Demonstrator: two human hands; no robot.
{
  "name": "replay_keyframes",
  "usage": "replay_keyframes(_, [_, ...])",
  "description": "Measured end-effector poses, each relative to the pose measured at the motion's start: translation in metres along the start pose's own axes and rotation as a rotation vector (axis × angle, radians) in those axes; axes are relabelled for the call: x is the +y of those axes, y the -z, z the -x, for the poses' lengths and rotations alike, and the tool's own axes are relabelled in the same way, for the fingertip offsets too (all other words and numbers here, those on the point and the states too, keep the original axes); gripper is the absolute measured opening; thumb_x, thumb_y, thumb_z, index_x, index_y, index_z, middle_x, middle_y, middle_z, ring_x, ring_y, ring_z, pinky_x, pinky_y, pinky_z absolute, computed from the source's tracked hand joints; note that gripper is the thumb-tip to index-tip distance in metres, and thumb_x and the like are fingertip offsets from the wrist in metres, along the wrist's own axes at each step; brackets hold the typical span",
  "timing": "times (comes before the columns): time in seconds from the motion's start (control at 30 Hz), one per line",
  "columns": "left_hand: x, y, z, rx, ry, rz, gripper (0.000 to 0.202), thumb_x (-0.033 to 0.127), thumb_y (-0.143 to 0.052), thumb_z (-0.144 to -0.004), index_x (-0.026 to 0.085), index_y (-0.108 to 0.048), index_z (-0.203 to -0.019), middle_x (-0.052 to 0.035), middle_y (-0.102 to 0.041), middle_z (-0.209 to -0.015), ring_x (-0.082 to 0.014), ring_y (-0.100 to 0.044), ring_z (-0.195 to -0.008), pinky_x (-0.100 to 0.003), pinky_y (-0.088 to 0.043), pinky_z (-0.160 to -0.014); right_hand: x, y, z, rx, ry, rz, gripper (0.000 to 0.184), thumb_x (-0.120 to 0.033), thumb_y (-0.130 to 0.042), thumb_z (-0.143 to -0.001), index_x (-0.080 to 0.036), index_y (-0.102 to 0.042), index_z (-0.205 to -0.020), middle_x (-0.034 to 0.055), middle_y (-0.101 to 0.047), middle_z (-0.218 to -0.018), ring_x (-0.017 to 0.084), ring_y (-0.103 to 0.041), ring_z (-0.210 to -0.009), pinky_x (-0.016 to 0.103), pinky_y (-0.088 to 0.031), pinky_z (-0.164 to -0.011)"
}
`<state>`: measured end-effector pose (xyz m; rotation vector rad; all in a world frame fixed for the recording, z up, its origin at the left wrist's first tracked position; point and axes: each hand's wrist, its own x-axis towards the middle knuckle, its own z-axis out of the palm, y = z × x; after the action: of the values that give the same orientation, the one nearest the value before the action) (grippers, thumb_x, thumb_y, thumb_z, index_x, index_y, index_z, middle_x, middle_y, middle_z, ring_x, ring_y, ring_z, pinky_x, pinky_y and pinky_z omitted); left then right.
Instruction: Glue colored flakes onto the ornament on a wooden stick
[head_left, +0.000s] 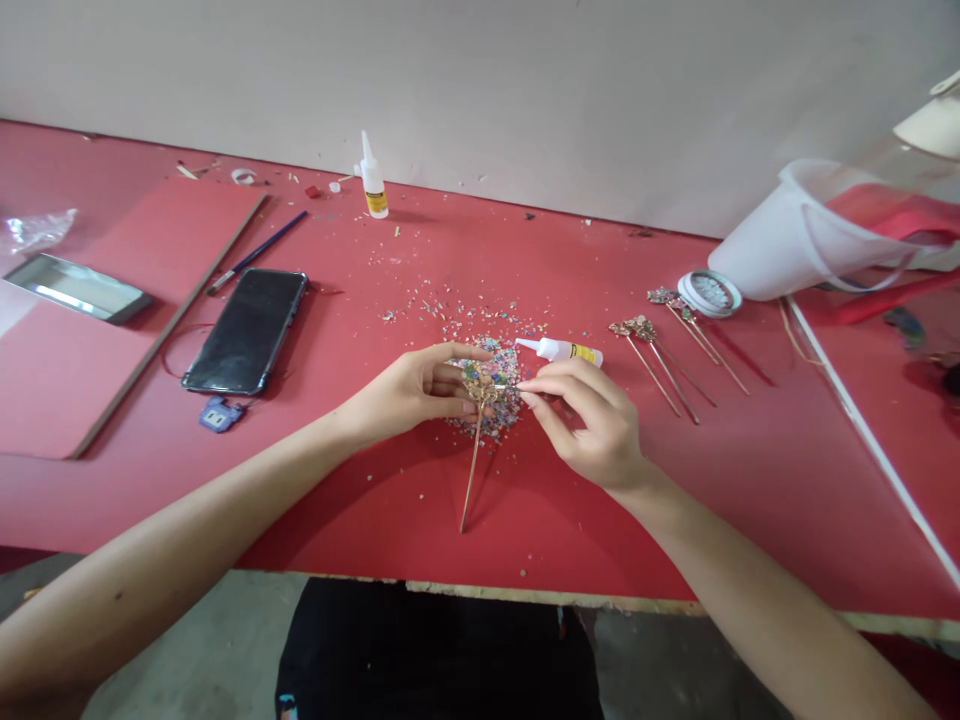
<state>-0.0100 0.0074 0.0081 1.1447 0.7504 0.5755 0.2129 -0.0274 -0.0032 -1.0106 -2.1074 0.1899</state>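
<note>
Head view, seen from where I stand: one gold-toned hairpin (473, 465), centre of the frame, ornate head up, stem slanting down toward the table's near edge. One left hand (409, 392), fingers curled around the ornate head, gripping it. One right hand (592, 412), thumb and fingers pinched on a slim implement (509, 387) that meets the head; its kind is too small to tell. Beneath, one heap of multicoloured chips (499, 432) on a red table (360, 530). Just beside the right hand, one dropper bottle (553, 349), on its side; upper centre, one upright bottle (373, 185). Right of centre, several further hairpins (664, 370), lying near a round dish (709, 292) and a tilted white bucket (772, 240). Centre left, one dark-screened phone (246, 330); above it, one brush (268, 243).
</note>
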Motion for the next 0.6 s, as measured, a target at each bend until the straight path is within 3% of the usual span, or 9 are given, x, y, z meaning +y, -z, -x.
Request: replay_keyframes(0.6, [-0.0017, 0.0019, -0.0006, -0.010, -0.021, 0.023, 0.046, 0.005, -0.061, -0.078, 0.014, -0.049, -0.121, -0.0062, -0.067, -0.094, -0.0185, -0.068, -0.089, -0.035, -0.054, -0.085, 0.0021, 0.0012, 0.0014, -0.024, 0.065, 0.098, 0.022, -0.012, -0.056, -0.082, -0.023, -0.060, -0.100, 0.0044, -0.062, -0.089, 0.018, -0.060, -0.084, 0.036, -0.051, -0.078])
